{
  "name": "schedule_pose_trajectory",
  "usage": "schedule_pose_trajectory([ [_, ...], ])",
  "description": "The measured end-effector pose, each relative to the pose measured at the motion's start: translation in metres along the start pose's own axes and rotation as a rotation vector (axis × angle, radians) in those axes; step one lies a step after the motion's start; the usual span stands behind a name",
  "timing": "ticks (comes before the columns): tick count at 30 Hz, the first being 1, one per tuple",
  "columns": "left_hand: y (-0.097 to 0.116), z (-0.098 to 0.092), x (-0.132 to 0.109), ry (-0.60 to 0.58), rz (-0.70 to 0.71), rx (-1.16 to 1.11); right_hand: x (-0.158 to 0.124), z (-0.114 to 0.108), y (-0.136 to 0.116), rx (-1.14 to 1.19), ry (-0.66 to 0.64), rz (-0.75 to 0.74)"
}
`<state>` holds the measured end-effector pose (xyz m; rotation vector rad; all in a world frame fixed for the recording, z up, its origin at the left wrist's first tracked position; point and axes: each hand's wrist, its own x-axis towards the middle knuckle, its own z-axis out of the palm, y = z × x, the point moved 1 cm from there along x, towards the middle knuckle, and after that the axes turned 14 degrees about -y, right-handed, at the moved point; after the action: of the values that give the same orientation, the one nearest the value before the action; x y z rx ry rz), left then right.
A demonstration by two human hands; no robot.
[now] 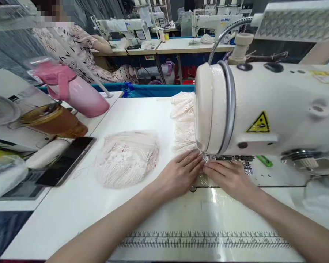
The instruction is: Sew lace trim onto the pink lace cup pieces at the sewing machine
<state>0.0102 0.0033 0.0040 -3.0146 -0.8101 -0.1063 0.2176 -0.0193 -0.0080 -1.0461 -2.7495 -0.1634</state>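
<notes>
My left hand [181, 171] is palm down beside the needle area of a white sewing machine [274, 106], its fingers pressed together on a strip of cream lace fabric [184, 122]. That gathered fabric runs back along the left side of the machine head. From the other side, my right hand [227, 177] meets it at the presser foot, fingers close together and fingertips at the fabric's edge. The thumbs and most of the fabric under the fingers are hidden. Left of my hands, a bunched cream lace piece [127, 159] lies on the white table [98, 204].
A black phone [67, 160], a brown cup [56, 118] and a pink bottle [76, 91] stand or lie at the left. A printed ruler [203, 239] runs along the front edge. Behind, a person [71, 47] sits near other sewing machines [126, 31].
</notes>
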Motion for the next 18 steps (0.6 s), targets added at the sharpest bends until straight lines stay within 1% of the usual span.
schedule_pose_trajectory([
  [10,0.013,0.003,0.005,0.062,-0.108,0.066,-0.003,0.002,0.007,0.080,-0.114,0.085],
  [15,0.016,0.004,0.006,0.061,-0.133,0.047,-0.006,0.007,0.011,0.159,-0.113,0.123],
  [18,0.016,0.004,0.006,0.074,-0.134,0.064,-0.009,0.011,0.013,0.236,-0.081,0.203],
])
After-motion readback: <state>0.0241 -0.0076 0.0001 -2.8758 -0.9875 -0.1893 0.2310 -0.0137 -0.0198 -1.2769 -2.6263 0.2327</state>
